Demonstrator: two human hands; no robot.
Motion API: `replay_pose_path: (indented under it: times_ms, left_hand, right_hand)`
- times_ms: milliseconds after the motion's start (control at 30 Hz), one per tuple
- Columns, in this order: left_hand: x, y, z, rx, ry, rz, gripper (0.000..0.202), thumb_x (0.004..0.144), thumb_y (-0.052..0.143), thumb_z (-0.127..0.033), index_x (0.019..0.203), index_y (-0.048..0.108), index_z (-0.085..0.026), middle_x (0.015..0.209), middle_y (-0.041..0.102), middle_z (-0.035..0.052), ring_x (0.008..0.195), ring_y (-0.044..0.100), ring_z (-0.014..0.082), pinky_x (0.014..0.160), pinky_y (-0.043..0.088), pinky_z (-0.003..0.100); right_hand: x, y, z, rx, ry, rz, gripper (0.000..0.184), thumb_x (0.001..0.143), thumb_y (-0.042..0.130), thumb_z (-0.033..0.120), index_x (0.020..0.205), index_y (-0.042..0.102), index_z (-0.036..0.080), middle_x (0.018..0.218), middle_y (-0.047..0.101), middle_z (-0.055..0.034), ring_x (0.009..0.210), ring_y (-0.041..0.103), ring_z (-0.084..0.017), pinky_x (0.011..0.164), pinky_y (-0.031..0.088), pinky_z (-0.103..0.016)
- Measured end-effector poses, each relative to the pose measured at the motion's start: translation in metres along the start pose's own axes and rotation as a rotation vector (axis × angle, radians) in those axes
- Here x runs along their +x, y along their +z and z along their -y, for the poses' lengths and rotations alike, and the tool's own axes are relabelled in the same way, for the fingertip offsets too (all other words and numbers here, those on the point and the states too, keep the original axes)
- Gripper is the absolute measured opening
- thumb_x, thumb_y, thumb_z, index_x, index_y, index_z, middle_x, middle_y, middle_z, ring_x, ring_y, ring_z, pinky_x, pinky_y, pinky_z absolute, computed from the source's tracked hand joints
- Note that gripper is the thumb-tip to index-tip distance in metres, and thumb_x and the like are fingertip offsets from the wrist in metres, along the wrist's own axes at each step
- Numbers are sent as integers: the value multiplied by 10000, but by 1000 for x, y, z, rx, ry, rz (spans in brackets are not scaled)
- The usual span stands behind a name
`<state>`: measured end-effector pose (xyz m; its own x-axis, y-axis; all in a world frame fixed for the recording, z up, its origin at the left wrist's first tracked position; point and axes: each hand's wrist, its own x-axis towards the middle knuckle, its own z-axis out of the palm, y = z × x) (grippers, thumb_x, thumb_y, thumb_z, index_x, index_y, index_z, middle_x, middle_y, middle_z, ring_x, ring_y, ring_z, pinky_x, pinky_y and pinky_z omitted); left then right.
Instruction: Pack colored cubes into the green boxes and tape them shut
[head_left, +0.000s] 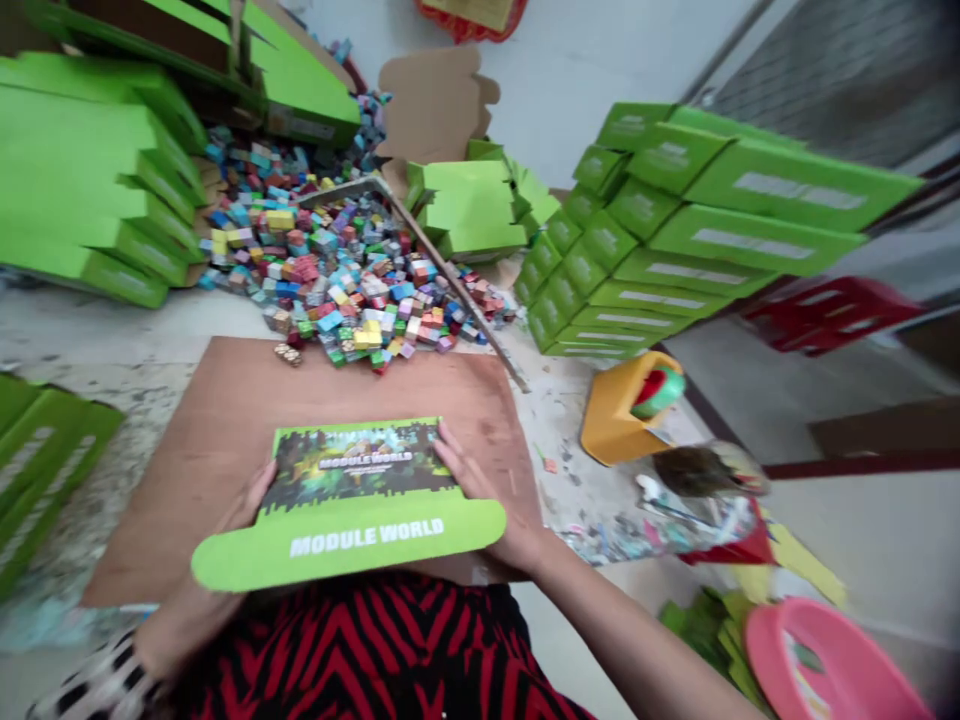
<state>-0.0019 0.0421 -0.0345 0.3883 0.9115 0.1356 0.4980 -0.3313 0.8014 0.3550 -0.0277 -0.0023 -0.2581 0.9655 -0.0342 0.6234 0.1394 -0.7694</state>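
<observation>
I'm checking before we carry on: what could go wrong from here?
The open flap sticks out on the near side and might crease if bumped. The left hand and right hand hold the box by its sides; squeezing hard could dent it. Blocks heaped loose over the far edge of the board might scatter if nudged.

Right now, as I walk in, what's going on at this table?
A person's left hand and right hand hold a green box marked MODULE WORLD by its sides, over a brown sheet. Its rounded flap points toward the body. Beyond lies a heap of small colorful blocks, with stacked green boxes to its right.
</observation>
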Motion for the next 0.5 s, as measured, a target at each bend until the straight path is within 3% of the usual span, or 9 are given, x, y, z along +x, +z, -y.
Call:
replay_pose_path:
  times_ms: [33,167,333,400,500]
  left_hand:
    - [2,-3,-12,-39,-14,52,634,888,515,-429,1471,278,-351,1479,420,-5,1307,459,279,1087,382,451]
    - [22,-6,-47,-219,-97,1,595,896,508,-456,1421,423,-188,1316,587,117,1253,518,278,1091,387,422]
    - [47,4,-57,-442,-279,-163,504,812,603,-557,1119,672,-162,1076,707,87,1103,615,273,1021,456,446]
    - [55,6,-57,-552,-380,-175,500,785,618,-592,1024,692,-160,957,724,70,963,667,252,905,538,419]
    - [65,1,-61,-694,-479,-146,475,792,628,-570,1033,674,-163,897,718,57,815,688,203,726,592,336]
  right_hand:
    - [1,0,1,24,18,-20,730,928,499,316,1515,67,358,1597,82,-57,1433,202,-217,1154,241,-464]
    - [11,-4,5,89,39,-154,763,904,521,359,1524,81,299,1570,219,-84,1418,247,-239,1150,239,-495]
    - [32,3,11,262,121,-382,761,873,583,398,1502,180,255,1506,359,-127,1370,355,-260,1090,347,-493]
    - [41,10,15,373,165,-494,745,844,626,403,1465,246,245,1451,431,-146,1294,462,-263,1027,431,-472]
    - [54,16,21,502,175,-642,656,773,706,403,1315,378,233,1262,585,-132,1096,612,-250,911,520,-452]
